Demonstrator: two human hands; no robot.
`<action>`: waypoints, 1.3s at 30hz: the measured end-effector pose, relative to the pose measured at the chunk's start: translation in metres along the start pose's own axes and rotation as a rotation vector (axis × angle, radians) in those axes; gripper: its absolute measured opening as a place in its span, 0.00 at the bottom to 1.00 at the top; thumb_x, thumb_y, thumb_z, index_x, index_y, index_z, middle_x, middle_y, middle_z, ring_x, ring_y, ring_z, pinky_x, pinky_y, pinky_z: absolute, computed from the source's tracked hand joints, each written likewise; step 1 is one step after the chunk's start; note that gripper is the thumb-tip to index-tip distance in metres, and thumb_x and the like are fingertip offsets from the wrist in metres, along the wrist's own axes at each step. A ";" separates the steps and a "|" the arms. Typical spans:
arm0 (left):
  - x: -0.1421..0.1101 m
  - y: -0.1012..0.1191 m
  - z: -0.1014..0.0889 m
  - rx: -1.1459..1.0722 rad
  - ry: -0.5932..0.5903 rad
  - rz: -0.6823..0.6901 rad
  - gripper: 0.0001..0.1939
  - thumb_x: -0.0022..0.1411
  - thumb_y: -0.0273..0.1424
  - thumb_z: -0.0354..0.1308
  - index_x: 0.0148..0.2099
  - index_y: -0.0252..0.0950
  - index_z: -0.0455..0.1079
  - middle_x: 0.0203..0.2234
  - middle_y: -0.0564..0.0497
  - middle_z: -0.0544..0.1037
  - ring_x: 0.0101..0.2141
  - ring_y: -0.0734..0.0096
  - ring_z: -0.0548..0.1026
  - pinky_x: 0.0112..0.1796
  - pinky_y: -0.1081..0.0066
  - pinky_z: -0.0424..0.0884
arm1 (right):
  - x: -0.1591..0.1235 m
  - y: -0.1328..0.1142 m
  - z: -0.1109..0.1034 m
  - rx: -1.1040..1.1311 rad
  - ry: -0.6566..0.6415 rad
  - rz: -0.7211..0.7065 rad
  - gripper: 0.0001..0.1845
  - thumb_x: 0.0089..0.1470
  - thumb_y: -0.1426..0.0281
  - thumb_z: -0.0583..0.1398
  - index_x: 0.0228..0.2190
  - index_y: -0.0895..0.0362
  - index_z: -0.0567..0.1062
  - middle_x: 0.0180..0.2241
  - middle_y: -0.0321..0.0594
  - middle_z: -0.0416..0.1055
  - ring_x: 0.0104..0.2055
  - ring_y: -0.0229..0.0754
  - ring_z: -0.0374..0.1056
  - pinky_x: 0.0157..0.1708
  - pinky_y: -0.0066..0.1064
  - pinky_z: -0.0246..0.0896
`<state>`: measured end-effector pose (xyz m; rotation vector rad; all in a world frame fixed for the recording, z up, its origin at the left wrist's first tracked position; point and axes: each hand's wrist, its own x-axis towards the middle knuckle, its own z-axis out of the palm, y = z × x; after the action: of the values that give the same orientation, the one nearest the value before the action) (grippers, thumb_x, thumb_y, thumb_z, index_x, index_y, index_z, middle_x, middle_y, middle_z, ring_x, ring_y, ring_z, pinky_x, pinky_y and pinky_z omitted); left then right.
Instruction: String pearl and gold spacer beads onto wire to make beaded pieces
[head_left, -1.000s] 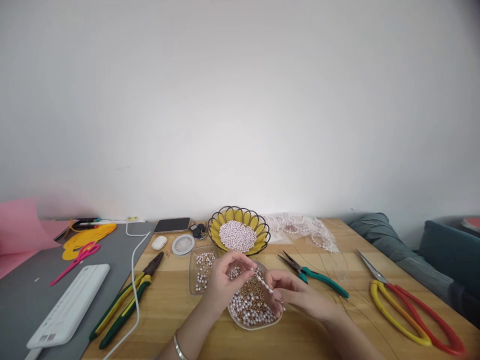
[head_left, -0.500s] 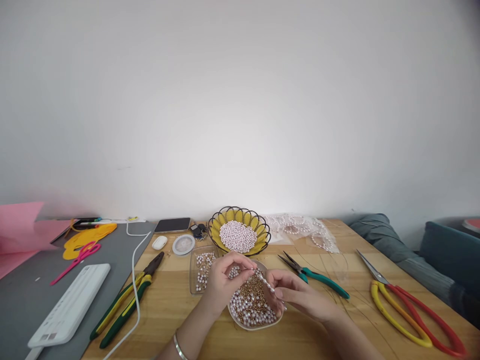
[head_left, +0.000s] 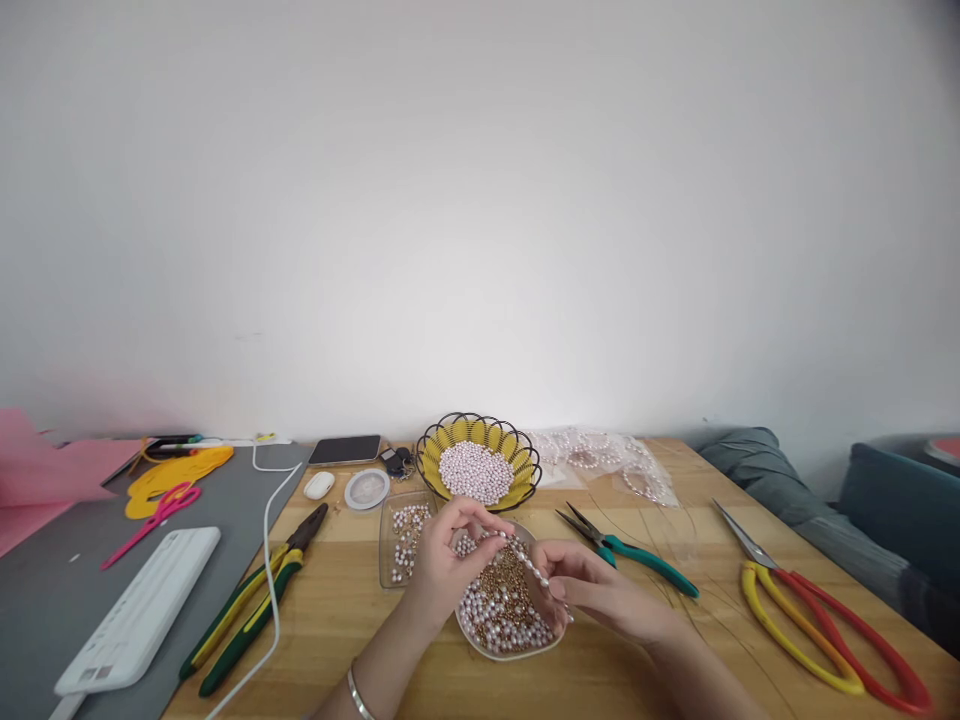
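A string of pearl beads stretches between my two hands. My left hand pinches its upper left end between thumb and fingertips. The lower right part is gripped by my right hand, and a few beads show beneath its fingers. Directly below both hands sits a bowl of loose white pearl and gold beads, partly covered by them. Left of it stands a clear square dish with pearl and gold beads. Behind lies a yellow and black basket full of small pale beads.
Teal needle-nose pliers and red-yellow scissors lie to the right. Green-yellow pliers, a white cable, a spool, a phone and a white power strip are leftward. Bagged bead strings lie at the back.
The bead string has shifted slightly between the fingertips, with a little more of it showing near my left hand. Both hands stay almost in place. The pink sheet at far left has sagged.
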<state>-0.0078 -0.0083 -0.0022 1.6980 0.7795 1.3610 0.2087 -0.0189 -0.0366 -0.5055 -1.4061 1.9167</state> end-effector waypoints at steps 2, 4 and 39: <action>-0.001 0.000 0.001 0.034 -0.004 0.033 0.10 0.60 0.21 0.64 0.39 0.39 0.68 0.34 0.50 0.87 0.34 0.67 0.81 0.35 0.72 0.70 | 0.000 0.000 0.000 -0.002 0.004 0.002 0.16 0.58 0.60 0.68 0.31 0.58 0.72 0.23 0.31 0.70 0.23 0.33 0.64 0.27 0.25 0.57; -0.002 0.000 0.001 0.075 -0.008 0.066 0.12 0.60 0.20 0.64 0.40 0.40 0.67 0.34 0.51 0.87 0.35 0.66 0.82 0.35 0.71 0.70 | 0.000 0.001 -0.001 -0.005 0.011 0.007 0.16 0.58 0.60 0.68 0.31 0.58 0.72 0.23 0.32 0.71 0.23 0.33 0.65 0.27 0.25 0.57; -0.001 -0.002 -0.009 0.746 0.136 0.696 0.09 0.66 0.22 0.63 0.47 0.37 0.75 0.33 0.48 0.78 0.32 0.68 0.77 0.30 0.71 0.76 | 0.003 -0.001 0.003 0.006 0.056 0.042 0.16 0.58 0.58 0.68 0.32 0.58 0.74 0.22 0.31 0.70 0.23 0.33 0.64 0.28 0.25 0.59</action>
<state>-0.0165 -0.0065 -0.0034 2.6540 0.8767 1.7881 0.2050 -0.0184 -0.0348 -0.5851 -1.3635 1.9244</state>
